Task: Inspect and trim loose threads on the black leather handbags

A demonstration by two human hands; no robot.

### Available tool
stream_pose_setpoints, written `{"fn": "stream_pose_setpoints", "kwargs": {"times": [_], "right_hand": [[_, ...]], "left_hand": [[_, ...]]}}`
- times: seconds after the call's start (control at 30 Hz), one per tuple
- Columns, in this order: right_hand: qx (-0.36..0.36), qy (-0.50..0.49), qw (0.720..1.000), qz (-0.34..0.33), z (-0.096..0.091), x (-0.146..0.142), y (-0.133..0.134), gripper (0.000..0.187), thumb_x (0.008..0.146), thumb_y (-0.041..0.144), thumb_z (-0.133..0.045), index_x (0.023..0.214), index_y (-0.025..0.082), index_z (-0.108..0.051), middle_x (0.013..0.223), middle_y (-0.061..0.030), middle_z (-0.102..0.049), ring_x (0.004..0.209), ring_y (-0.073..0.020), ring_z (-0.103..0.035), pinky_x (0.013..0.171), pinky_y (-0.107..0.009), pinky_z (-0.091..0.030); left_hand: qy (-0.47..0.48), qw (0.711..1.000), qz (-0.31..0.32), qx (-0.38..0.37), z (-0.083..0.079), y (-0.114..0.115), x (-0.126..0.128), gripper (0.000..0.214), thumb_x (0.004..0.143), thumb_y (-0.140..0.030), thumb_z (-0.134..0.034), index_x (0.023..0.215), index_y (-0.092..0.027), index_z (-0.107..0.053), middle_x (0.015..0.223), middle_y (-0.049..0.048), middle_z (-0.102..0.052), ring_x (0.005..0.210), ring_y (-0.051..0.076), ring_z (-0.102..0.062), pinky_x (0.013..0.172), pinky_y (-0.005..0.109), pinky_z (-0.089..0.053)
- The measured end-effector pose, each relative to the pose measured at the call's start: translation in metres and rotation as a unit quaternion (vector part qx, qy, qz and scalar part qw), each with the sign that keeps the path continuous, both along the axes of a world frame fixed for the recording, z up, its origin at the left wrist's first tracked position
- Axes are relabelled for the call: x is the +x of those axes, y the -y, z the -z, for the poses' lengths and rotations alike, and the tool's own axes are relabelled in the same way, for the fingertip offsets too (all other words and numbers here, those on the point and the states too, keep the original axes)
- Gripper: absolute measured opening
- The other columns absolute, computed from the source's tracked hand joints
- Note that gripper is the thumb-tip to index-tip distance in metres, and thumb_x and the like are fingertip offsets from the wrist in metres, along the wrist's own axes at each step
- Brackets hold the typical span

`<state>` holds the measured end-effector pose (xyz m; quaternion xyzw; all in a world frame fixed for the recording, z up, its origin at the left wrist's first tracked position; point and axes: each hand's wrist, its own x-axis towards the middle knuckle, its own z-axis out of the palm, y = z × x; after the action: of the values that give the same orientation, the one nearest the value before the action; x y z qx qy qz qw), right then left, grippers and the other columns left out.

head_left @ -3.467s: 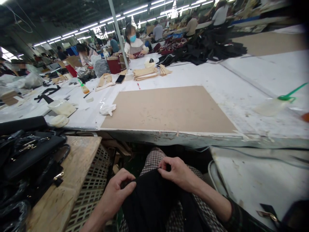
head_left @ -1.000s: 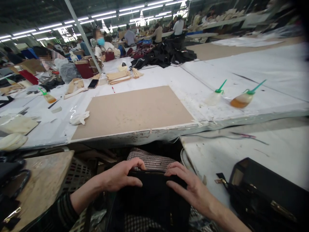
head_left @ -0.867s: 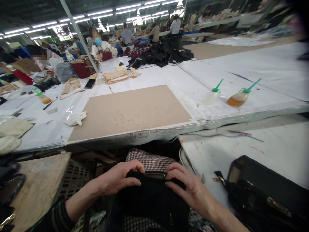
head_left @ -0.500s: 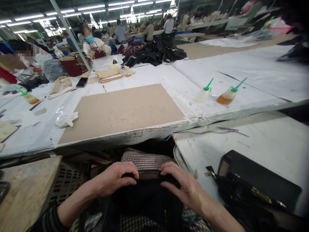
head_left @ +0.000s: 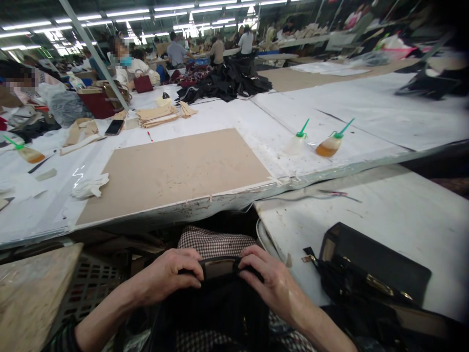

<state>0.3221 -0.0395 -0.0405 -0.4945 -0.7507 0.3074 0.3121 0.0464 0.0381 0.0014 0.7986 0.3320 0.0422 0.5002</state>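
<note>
A black bag [head_left: 216, 308] lies over my lap, its upper edge raised between my hands. My left hand [head_left: 170, 274] pinches that edge on the left, thumb below and fingers over the top. On the right my right hand [head_left: 266, 274] grips the same edge in a like way. A strip of brownish lining shows between the two grips. Checked cloth [head_left: 216, 243] is visible beyond the bag and again beneath it. To my right, another black bag [head_left: 377, 264] with gold-coloured metal fittings rests on a white board; its lower part runs into shadow.
A white worktable [head_left: 227, 115] crosses ahead, with a brown board [head_left: 176, 168] near its edge. Two glue bottles [head_left: 329, 145] stand to the right, dark pieces [head_left: 230, 80] are heaped farther back. A plastic basket [head_left: 91, 281] sits at my left. Several people work beyond.
The view has shifted slightly, so the table things appear farther left. Both hands keep their hold on the bag's edge, and more of the brownish lining shows between them.
</note>
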Motion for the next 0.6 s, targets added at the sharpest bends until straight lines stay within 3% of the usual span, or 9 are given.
{"fn": "stream_pose_setpoints", "kwargs": {"times": [0.2, 0.4, 0.5, 0.6], "right_hand": [[-0.059, -0.005, 0.998, -0.027, -0.004, 0.003, -0.003, 0.009, 0.091, 0.013, -0.063, 0.088, 0.022, -0.064, 0.107, -0.0022, -0.058, 0.098, -0.0173, -0.057, 0.083, -0.028, -0.047], [-0.088, 0.072, 0.985, -0.133, -0.027, 0.011, -0.016, 0.010, 0.083, 0.012, -0.069, 0.083, 0.022, -0.067, 0.121, -0.0008, -0.055, 0.114, -0.0212, -0.051, 0.098, -0.033, -0.040], [-0.170, 0.070, 0.965, -0.186, -0.030, 0.013, -0.024, 0.008, 0.079, 0.018, -0.073, 0.085, 0.022, -0.069, 0.124, -0.0002, -0.054, 0.111, -0.0209, -0.054, 0.095, -0.030, -0.043], [-0.249, 0.105, 0.944, -0.189, -0.026, 0.011, -0.030, 0.013, 0.080, 0.026, -0.071, 0.092, 0.021, -0.071, 0.129, -0.0045, -0.054, 0.109, -0.0238, -0.058, 0.093, -0.032, -0.045]], "left_hand": [[-0.005, 1.000, -0.002, -0.005, 0.000, 0.001, 0.002, 0.004, 0.084, -0.022, -0.073, 0.083, -0.019, -0.076, 0.101, -0.0002, -0.064, 0.092, 0.013, -0.061, 0.082, 0.019, -0.042], [0.015, 1.000, -0.003, -0.012, 0.003, -0.001, 0.010, 0.004, 0.084, -0.021, -0.072, 0.083, -0.020, -0.076, 0.100, 0.0001, -0.065, 0.095, 0.014, -0.061, 0.084, 0.020, -0.043], [0.028, 0.999, -0.003, -0.021, 0.004, 0.000, 0.010, 0.005, 0.085, -0.023, -0.071, 0.085, -0.020, -0.076, 0.102, 0.0002, -0.066, 0.096, 0.014, -0.061, 0.086, 0.021, -0.043], [0.039, 0.999, -0.009, -0.028, 0.005, 0.001, 0.011, 0.005, 0.085, -0.023, -0.071, 0.084, -0.021, -0.075, 0.105, 0.0000, -0.066, 0.099, 0.015, -0.061, 0.089, 0.022, -0.043]]}}
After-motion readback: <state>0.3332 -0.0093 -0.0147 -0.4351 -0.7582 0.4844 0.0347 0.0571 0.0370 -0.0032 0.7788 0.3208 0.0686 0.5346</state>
